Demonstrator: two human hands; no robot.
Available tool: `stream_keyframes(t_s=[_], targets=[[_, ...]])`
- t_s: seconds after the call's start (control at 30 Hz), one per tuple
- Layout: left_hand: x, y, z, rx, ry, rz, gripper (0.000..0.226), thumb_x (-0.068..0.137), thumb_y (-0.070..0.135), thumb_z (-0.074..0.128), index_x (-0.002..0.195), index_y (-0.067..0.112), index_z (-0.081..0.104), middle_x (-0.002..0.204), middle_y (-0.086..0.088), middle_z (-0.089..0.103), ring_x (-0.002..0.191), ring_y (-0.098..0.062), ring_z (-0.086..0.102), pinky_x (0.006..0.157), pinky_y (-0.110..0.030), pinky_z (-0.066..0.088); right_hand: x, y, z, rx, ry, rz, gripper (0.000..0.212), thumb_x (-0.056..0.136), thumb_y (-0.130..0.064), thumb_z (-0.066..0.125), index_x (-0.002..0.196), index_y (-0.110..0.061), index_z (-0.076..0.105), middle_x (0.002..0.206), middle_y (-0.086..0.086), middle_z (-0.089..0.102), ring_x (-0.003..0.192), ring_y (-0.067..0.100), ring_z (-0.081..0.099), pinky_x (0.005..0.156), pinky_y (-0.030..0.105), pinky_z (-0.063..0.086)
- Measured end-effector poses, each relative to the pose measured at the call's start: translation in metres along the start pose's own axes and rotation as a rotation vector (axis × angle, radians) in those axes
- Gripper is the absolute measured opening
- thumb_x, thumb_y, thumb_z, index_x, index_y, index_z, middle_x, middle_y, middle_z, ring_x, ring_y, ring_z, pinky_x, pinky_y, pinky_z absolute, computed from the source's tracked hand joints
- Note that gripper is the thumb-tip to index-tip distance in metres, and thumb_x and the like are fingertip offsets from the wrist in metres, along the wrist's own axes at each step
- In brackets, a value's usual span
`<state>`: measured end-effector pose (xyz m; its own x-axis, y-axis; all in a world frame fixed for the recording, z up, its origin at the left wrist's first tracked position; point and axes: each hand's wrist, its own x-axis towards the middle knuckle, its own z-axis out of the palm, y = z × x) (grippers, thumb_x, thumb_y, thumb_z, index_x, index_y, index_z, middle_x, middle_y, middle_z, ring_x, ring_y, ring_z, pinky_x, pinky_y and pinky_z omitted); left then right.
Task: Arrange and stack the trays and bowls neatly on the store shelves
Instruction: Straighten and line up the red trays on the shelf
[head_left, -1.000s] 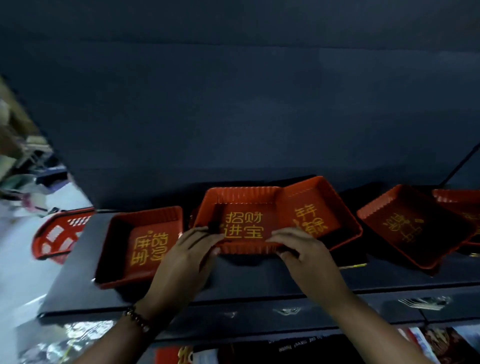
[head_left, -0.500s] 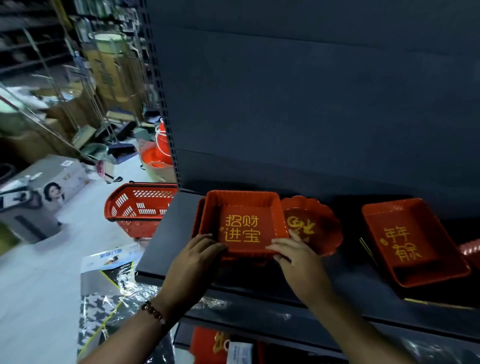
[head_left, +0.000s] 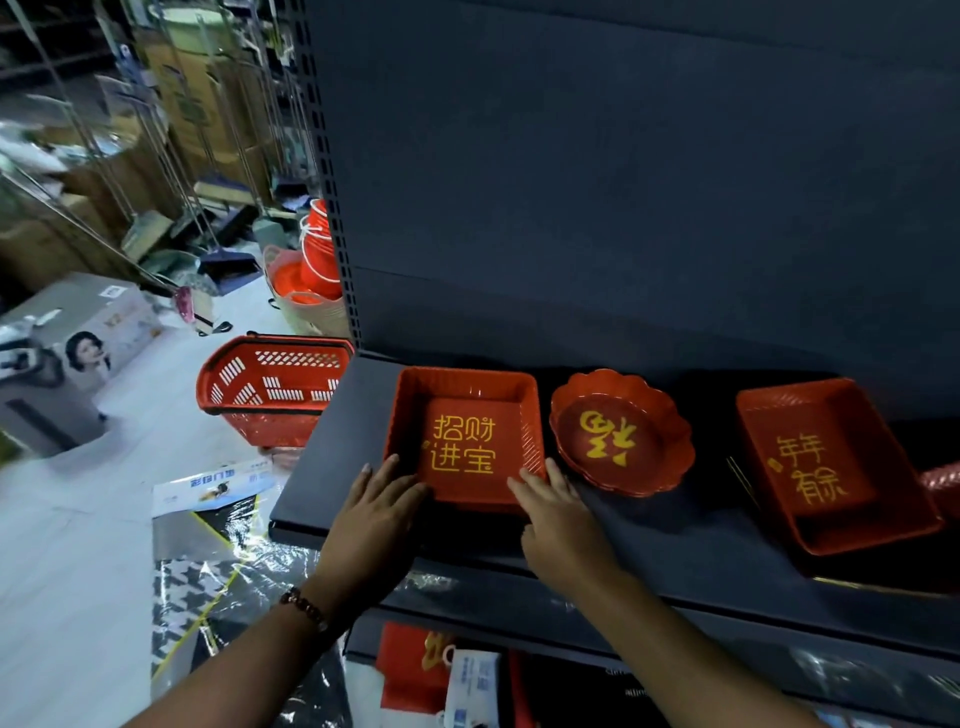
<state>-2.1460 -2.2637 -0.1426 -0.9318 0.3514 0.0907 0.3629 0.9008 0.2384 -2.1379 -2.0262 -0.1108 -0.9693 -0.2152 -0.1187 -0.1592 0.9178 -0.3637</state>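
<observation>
Head view shows the square red plastic tray with gold characters (head_left: 470, 436) at centre frame on the dark metal shelf (head_left: 675, 535). Left hand (head_left: 376, 512) and right hand (head_left: 558, 512) press its near corners, fingers fairly straight. I'd push evenly, square to the edge, clear of the scalloped red bowl (head_left: 621, 432) just beside it.
</observation>
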Motion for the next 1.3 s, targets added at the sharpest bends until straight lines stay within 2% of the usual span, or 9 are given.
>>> stream_keyframes(t_s=[0.17,0.27,0.47,0.53,0.67,0.8,1.03,1.17,1.3], targets=[[0.003,0.032,-0.011,0.08,-0.06,-0.033,0.06,0.091,0.049,0.029,0.136,0.015,0.051,0.141,-0.012,0.05,0.135,-0.038,0.037,0.111,-0.051,0.025,-0.011,0.003,-0.008,-0.004,-0.039,-0.033,0.074,0.088,-0.007,0.04,0.151,-0.029,0.009,0.16,-0.007,-0.001,0.145,0.016,-0.014,0.116,0.034,-0.001],[0.014,0.067,-0.011,0.11,-0.08,0.038,0.064,0.097,0.052,0.027,0.152,0.02,0.018,0.158,-0.01,0.011,0.146,-0.034,0.007,0.116,-0.046,0.001,-0.029,0.01,-0.021,-0.007,0.02,-0.009,0.072,0.09,-0.011,0.04,0.151,-0.03,0.006,0.16,-0.005,-0.005,0.145,0.016,-0.015,0.115,0.033,-0.002],[0.049,0.161,-0.013,0.088,-0.126,0.211,0.076,0.092,0.059,0.026,0.154,0.019,0.006,0.161,-0.011,0.002,0.147,-0.032,-0.003,0.119,-0.047,-0.001,-0.085,0.067,-0.061,-0.076,0.13,0.089,0.067,0.094,-0.02,0.042,0.152,-0.026,0.008,0.16,-0.002,-0.002,0.145,0.017,-0.013,0.113,0.028,-0.012],[0.061,0.193,-0.009,0.072,-0.091,0.283,0.078,0.087,0.061,0.018,0.153,0.019,0.012,0.161,-0.012,0.008,0.147,-0.033,0.0,0.117,-0.047,-0.002,-0.105,0.097,-0.074,-0.093,0.141,0.155,0.066,0.095,-0.023,0.041,0.152,-0.027,0.007,0.16,-0.003,-0.002,0.145,0.018,-0.014,0.114,0.03,-0.011],[0.086,0.268,0.009,0.088,-0.112,0.397,0.071,0.095,0.052,0.036,0.154,0.02,0.009,0.161,-0.01,0.002,0.147,-0.032,-0.004,0.117,-0.046,-0.004,-0.144,0.165,-0.102,-0.111,0.144,0.342,0.067,0.094,-0.021,0.042,0.151,-0.026,0.009,0.159,-0.004,0.001,0.145,0.022,-0.009,0.117,0.035,-0.007],[0.106,0.328,0.03,0.116,-0.118,0.477,0.067,0.097,0.051,0.035,0.153,0.021,0.011,0.161,-0.008,0.003,0.147,-0.031,-0.004,0.118,-0.049,0.001,-0.173,0.222,-0.113,-0.173,0.133,0.467,0.071,0.09,-0.02,0.046,0.151,-0.024,0.009,0.159,0.0,0.004,0.146,0.027,-0.003,0.118,0.04,-0.002],[0.125,0.376,0.056,0.209,-0.163,0.509,0.055,0.098,0.047,0.037,0.147,0.023,0.032,0.158,-0.01,0.018,0.146,-0.038,0.002,0.117,-0.052,0.007,-0.189,0.272,-0.121,-0.205,0.06,0.488,0.076,0.089,-0.016,0.048,0.151,-0.022,0.005,0.159,0.003,0.0,0.145,0.03,-0.005,0.118,0.041,-0.002],[0.13,0.383,0.065,0.141,-0.062,0.572,0.036,0.086,0.042,0.06,0.112,0.017,0.066,0.124,-0.012,0.054,0.137,-0.046,0.028,0.11,-0.055,0.025,-0.187,0.284,-0.119,-0.195,0.05,0.471,0.077,0.089,-0.016,0.046,0.151,-0.022,0.002,0.16,0.005,0.0,0.145,0.03,-0.005,0.118,0.041,0.0],[0.13,0.384,0.064,-0.034,0.027,0.564,0.032,0.078,0.035,0.073,0.099,0.013,0.063,0.105,-0.006,0.052,0.114,-0.029,0.048,0.095,-0.044,0.047,-0.188,0.287,-0.118,-0.15,0.115,0.447,0.082,0.087,-0.015,0.049,0.151,-0.021,-0.002,0.159,0.005,0.0,0.146,0.028,-0.004,0.118,0.04,0.003]])
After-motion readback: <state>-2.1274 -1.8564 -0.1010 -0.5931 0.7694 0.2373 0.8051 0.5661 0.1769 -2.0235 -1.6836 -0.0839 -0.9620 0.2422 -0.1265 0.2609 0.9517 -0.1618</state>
